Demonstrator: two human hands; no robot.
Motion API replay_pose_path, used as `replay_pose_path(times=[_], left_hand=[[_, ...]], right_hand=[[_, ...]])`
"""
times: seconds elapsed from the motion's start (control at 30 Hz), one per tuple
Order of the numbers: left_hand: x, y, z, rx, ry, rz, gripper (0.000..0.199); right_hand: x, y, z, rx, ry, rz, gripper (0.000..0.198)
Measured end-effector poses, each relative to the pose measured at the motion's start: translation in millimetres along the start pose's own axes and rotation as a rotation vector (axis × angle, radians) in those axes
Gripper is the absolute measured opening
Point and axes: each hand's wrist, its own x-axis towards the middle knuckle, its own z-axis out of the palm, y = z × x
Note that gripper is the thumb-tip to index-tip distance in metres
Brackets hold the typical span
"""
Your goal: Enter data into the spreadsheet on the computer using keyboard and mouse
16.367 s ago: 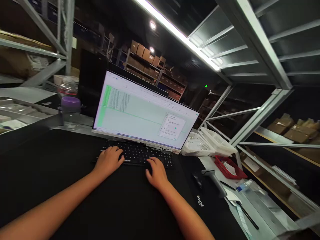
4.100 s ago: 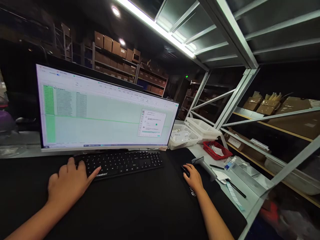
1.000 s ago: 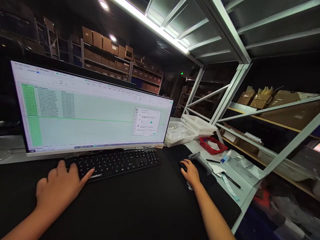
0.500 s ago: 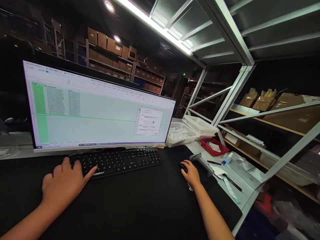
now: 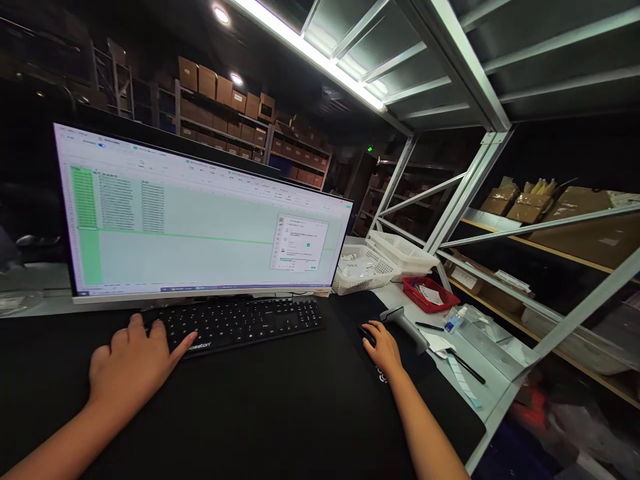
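Note:
My left hand (image 5: 131, 363) lies over the left end of a black keyboard (image 5: 240, 325). Its fingers are spread, with the thumb stretched along the keyboard's front edge and the fingertips at the left keys. On the black desk mat (image 5: 280, 413), my right hand (image 5: 383, 347) is curled over a dark computer mouse (image 5: 369, 335), which it mostly hides. Behind the keyboard stands a wide monitor (image 5: 215, 260) showing a spreadsheet with a green column and a small window at the right. A grey handheld barcode scanner (image 5: 406, 328) lies just beyond my right hand.
Right of the monitor are white plastic baskets (image 5: 345, 285) with clear bags in one, and a red tray (image 5: 425, 303) holding paper. Pens, paper strips and a small bottle (image 5: 456, 320) lie near a metal rack post (image 5: 463, 180). Shelves with cardboard boxes (image 5: 200, 81) stand behind.
The view has shifted slightly, so the monitor and my left hand appear a little further right. Both hands keep their places on keyboard and mouse.

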Motion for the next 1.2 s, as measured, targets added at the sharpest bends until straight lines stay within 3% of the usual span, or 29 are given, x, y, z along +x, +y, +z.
replay_pose_path(times=[0.7,1.2], left_hand=[[-1,-2,4,-0.092,0.087,0.021,0.104],[1,-1,3,0.013,0.026,0.002,0.094]], right_hand=[[2,10,10,0.087,0.044,-0.05,0.056],[0,5,3,0.086,0.028,-0.019,0.045]])
